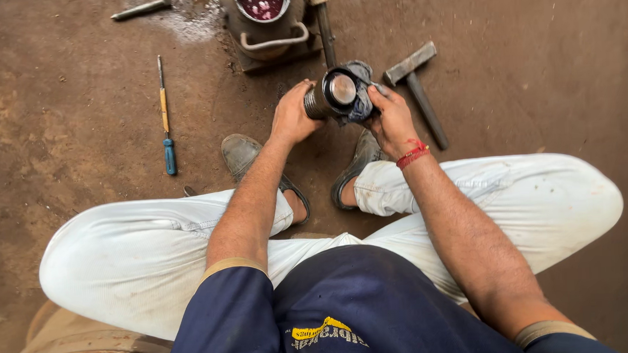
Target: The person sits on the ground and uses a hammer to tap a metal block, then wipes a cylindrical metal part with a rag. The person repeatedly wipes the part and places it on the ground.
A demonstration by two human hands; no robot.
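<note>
Head view: left hand (294, 117) grips the ribbed end of a metal cylinder (333, 92), upper centre of frame. Right hand (390, 117) presses a dark rag (361, 97) against its far side. End face looks shiny; body looks grimy. Hammer (416, 87) and screwdriver (164, 116) lie untouched on the floor.

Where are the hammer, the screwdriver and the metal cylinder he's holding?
hammer (411, 64): head view, on its steel head.
screwdriver (169, 156): head view, on its blue handle.
metal cylinder (341, 89): head view, on its shiny round end face.
</note>
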